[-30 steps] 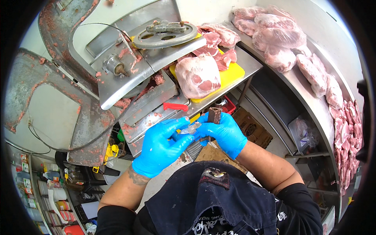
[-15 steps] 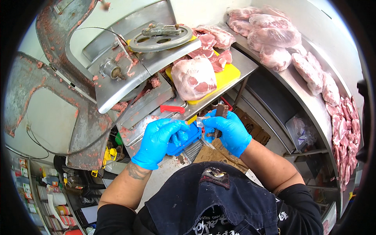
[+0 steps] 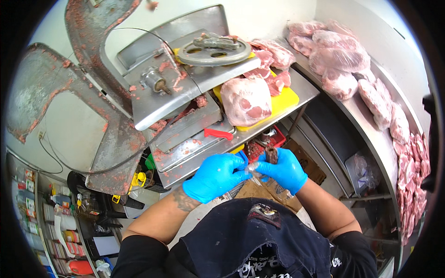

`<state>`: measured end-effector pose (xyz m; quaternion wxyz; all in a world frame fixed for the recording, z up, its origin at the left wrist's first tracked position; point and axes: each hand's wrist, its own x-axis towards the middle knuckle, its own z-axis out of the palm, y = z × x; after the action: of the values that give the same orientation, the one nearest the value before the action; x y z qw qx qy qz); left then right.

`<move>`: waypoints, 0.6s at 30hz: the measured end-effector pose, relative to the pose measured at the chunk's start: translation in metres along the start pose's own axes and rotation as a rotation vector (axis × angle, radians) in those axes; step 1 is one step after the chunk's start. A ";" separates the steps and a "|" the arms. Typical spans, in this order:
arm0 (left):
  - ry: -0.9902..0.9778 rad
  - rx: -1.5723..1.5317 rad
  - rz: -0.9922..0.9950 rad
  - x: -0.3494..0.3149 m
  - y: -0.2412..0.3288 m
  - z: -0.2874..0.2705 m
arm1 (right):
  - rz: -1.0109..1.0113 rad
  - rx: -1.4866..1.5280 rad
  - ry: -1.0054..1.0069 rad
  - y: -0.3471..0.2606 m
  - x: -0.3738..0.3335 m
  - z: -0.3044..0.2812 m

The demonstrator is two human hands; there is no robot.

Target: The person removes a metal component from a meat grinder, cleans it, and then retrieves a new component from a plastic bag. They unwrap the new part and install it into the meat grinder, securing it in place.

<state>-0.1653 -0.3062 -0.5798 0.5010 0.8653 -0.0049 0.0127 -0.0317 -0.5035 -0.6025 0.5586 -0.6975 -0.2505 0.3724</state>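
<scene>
Your blue-gloved right hand (image 3: pixel 284 170) grips a dark-brown oblong bar (image 3: pixel 271 155), apparently steadying it, nearer you than the grey metal worktop (image 3: pixel 307 92); whether your blue-gloved left hand (image 3: pixel 216 178) pinches the whitish translucent scrap (image 3: pixel 252 167) alongside, I cannot tell.

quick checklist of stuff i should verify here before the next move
1. Gloves: ok, left hand and right hand are both gloved in blue.
2. Grip on dark bar: ok, the right hand holds it.
3. Pale bit between the hands: cannot tell which hand grips it.
4. Red handle: ok, it lies beyond the left hand, apart from both hands.
5. Metal frame clean: not ok, scraps cling to it.
6. Meat cut: ok, it rests on the yellow board.
</scene>
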 end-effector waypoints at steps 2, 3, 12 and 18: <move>0.040 0.282 0.105 0.003 -0.019 0.004 | -0.044 -0.231 0.063 0.023 0.003 -0.007; 0.047 0.420 0.152 0.002 -0.027 0.005 | -0.053 -0.295 0.098 0.035 0.006 -0.012; 0.124 0.477 -0.118 -0.059 -0.075 -0.029 | 0.102 -0.614 0.251 0.108 -0.011 -0.082; 0.023 0.610 -0.401 -0.138 -0.149 -0.018 | 0.342 -0.393 0.347 0.152 -0.028 -0.119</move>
<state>-0.3002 -0.2167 -0.7040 0.2125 0.9585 0.1744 -0.0753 0.0367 -0.6335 -0.7304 0.3768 -0.8774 -0.0975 0.2807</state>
